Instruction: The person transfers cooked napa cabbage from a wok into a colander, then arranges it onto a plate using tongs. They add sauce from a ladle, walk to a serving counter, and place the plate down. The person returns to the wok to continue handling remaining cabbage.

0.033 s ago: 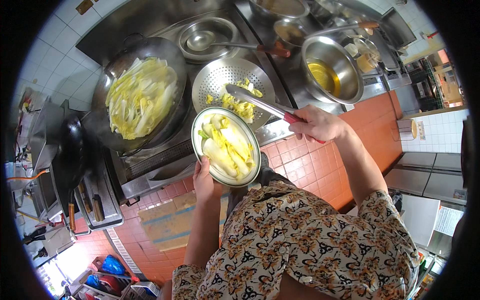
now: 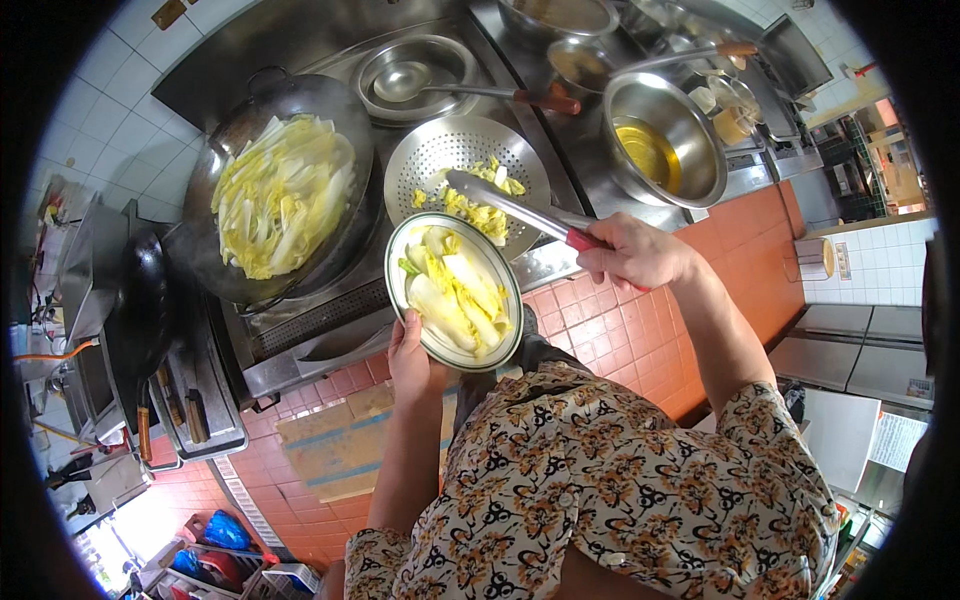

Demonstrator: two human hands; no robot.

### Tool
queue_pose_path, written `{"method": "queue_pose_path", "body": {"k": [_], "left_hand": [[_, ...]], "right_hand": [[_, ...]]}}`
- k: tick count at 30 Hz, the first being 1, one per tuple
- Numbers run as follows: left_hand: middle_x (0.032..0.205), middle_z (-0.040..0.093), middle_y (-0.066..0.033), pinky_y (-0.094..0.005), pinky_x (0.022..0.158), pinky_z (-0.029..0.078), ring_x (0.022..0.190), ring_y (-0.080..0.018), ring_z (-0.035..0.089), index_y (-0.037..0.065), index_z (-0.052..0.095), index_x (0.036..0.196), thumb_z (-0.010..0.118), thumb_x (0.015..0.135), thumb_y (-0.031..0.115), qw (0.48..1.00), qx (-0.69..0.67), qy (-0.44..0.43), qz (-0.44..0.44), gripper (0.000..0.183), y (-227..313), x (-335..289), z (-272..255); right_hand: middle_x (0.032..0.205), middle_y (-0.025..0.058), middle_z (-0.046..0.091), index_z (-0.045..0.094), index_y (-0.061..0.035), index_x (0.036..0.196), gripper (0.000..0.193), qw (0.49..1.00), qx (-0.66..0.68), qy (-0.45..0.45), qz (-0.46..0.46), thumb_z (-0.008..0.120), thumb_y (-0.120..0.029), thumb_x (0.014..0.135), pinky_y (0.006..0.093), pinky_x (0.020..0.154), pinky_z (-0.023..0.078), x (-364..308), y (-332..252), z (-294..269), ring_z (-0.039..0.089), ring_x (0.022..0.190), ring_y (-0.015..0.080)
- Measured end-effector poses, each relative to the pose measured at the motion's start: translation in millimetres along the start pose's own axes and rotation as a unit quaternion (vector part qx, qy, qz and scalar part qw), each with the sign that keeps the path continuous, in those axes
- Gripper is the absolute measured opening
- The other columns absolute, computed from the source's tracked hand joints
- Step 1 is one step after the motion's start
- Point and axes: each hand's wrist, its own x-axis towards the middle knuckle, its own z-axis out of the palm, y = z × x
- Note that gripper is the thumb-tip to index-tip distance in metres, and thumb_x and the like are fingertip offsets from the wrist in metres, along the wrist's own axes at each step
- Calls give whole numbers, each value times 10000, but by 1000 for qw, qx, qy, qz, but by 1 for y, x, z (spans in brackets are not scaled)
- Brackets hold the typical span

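Note:
My left hand (image 2: 412, 368) grips the lower left rim of a white oval plate (image 2: 398, 290) with a green edge line. Pale yellow cabbage leaves (image 2: 455, 300) lie on this plate, which is tilted a little. In my right hand (image 2: 640, 252) are metal tongs (image 2: 515, 207) with a red handle, their tips over a perforated strainer (image 2: 412, 165). More cabbage pieces (image 2: 478, 215) rest in the strainer beneath the tongs; whether the tips touch them I cannot tell. To the left, a large dark wok (image 2: 345, 115) holds a wide heap of sliced cabbage (image 2: 280, 200) with some steam.
Behind the strainer a ladle (image 2: 405, 82) lies across a metal basin (image 2: 465, 60). A steel bowl (image 2: 705, 165) with yellow liquid stands to the right. At left are a second black wok (image 2: 140, 300) and a tray (image 2: 225, 400) with wooden-handled tools. Cardboard (image 2: 330, 440) covers part of the tiled floor.
The tongs and my right hand have shifted very slightly to the left. Everything else looks the same.

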Motion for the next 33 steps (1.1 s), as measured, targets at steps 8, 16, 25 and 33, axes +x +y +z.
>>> {"method": "queue_pose_path", "body": {"k": [8, 16, 25, 33], "left_hand": [[1450, 584, -155, -498, 1120, 485, 1300, -314, 593, 17, 507, 1474, 533, 1095, 156, 1000, -7, -11, 7, 405, -14, 23, 7], [1477, 566, -151, -496, 1169, 431, 1350, -310, 553, 10, 490, 1486, 538, 1092, 177, 999, -8, -35, 7, 431, -11, 26, 12], [1395, 622, -167, -444, 1094, 510, 1257, -295, 624, -27, 538, 1420, 563, 1081, 123, 999, -26, -44, -13, 371, -12, 18, 20], [1433, 594, -178, -472, 1125, 491, 1292, -315, 607, -26, 501, 1462, 524, 1092, 109, 1000, -21, -3, -12, 394, -6, 8, 23]], "right_hand": [[760, 138, 683, 677, 17, 975, 371, 992, -86, -97, 6, 659, -353, 988, 414, 680, 530, -23, -16, 62, 676, 703, 255], [832, 238, 690, 660, 26, 1023, 298, 990, -121, 35, -69, 691, -264, 964, 502, 719, 520, -44, 13, 65, 670, 758, 435], [782, 246, 708, 579, 50, 1057, 348, 939, -280, 141, -142, 675, -270, 957, 499, 715, 589, -4, 33, 84, 724, 777, 429], [806, 253, 708, 578, 35, 1051, 354, 953, -258, 133, -83, 679, -293, 965, 520, 723, 581, -15, 9, 61, 719, 793, 446]]}}
